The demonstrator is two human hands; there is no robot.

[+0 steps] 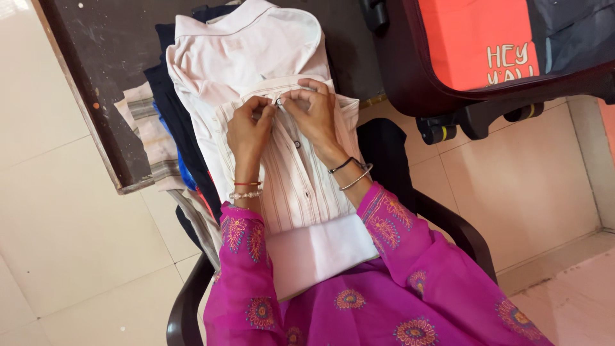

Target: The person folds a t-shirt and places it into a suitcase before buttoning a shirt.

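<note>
Up near the collar of a pale striped shirt (301,173), the left hand (248,131) and the right hand (314,112) meet, fingers of each pinched together on the shirt's button placket at the topmost button. That shirt lies on the person's lap and over a heap of folded clothes (173,128) on a dark table (102,57), with a plain white shirt (246,48) beneath it. An open maroon suitcase (487,57) stands right of the pile, holding an orange garment (474,45), partly cut off by the frame. The button itself is hidden between the fingertips.
</note>
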